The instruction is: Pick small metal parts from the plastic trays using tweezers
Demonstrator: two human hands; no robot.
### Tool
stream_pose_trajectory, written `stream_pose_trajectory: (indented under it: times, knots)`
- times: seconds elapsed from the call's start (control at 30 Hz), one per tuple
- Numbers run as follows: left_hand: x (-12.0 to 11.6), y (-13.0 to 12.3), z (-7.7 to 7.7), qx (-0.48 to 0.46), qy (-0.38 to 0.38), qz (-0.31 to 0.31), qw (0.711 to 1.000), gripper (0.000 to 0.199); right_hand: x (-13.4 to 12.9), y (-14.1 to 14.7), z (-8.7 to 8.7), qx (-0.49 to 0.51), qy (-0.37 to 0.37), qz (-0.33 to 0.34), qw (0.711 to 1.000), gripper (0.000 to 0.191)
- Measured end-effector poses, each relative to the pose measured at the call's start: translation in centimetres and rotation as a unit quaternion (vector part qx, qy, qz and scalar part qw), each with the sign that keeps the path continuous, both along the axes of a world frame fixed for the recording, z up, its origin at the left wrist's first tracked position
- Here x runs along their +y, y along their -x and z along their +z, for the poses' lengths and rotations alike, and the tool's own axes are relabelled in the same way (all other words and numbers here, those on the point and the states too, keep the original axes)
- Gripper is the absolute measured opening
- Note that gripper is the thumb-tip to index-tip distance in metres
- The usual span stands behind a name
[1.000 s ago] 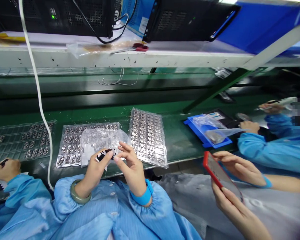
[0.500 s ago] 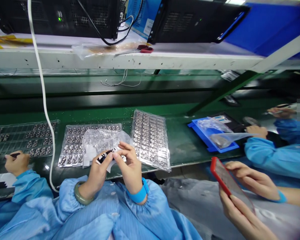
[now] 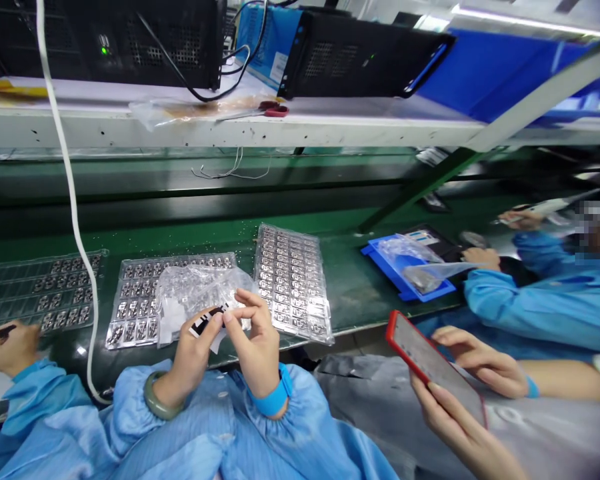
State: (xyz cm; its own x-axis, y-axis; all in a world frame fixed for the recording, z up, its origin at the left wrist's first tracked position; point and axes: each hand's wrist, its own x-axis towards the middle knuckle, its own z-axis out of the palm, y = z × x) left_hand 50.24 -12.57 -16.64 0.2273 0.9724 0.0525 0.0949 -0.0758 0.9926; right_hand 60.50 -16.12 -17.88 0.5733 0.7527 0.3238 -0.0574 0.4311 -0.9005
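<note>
Low in the middle, my left hand (image 3: 196, 350), with a green bangle at the wrist, pinches a white sheet with black stickers (image 3: 200, 325). My right hand (image 3: 256, 340), wearing a blue wrist strap, has thumb and index finger together at the sheet's right end, other fingers raised. What those fingertips pinch is too small to make out. Just behind both hands, a crumpled clear plastic bag (image 3: 180, 290) lies over part of a clear tray of small metal parts (image 3: 130, 290). A second full tray (image 3: 293, 280) is to the right.
At the left, a co-worker's hand (image 3: 15, 347) is near a partly filled tray (image 3: 65, 293). A white cable (image 3: 70, 180) hangs in front. To the right are a blue bin (image 3: 390, 270) and another person's hands with a red phone (image 3: 435, 363). A shelf edge (image 3: 180, 133) runs overhead.
The view has turned a little to the right, so most things appear farther left. My hands keep nearly the same pose at the sticker sheet.
</note>
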Motion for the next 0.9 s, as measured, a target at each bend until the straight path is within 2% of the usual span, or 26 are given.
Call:
stream_pose_trajectory:
  times: [0.13,0.3,0.43,0.6,0.9]
  knots:
    - [0.1,-0.2,0.0,-0.013,0.003,-0.009,1.000,0.034,-0.4,0.0,0.4,-0.013,-0.008,-0.026,1.000,0.009]
    - [0.1,-0.7,0.2,-0.045,0.001,-0.005,0.999,0.032,-0.6,0.3,0.6,-0.005,0.004,0.001,1.000,0.010]
    - [0.1,-1.1,0.6,-0.076,0.033,0.007,0.997,0.033,-0.7,0.2,0.3,-0.007,-0.001,-0.011,1.000,0.008]
    - [0.0,-1.3,1.0,-0.099,0.029,0.023,0.994,0.036,-0.6,0.1,-0.4,-0.015,0.003,-0.022,1.000,0.009]
    - [0.2,-1.1,0.8,-0.085,0.022,0.041,0.995,0.039,0.3,0.9,-0.6,-0.003,0.003,-0.037,0.999,0.012]
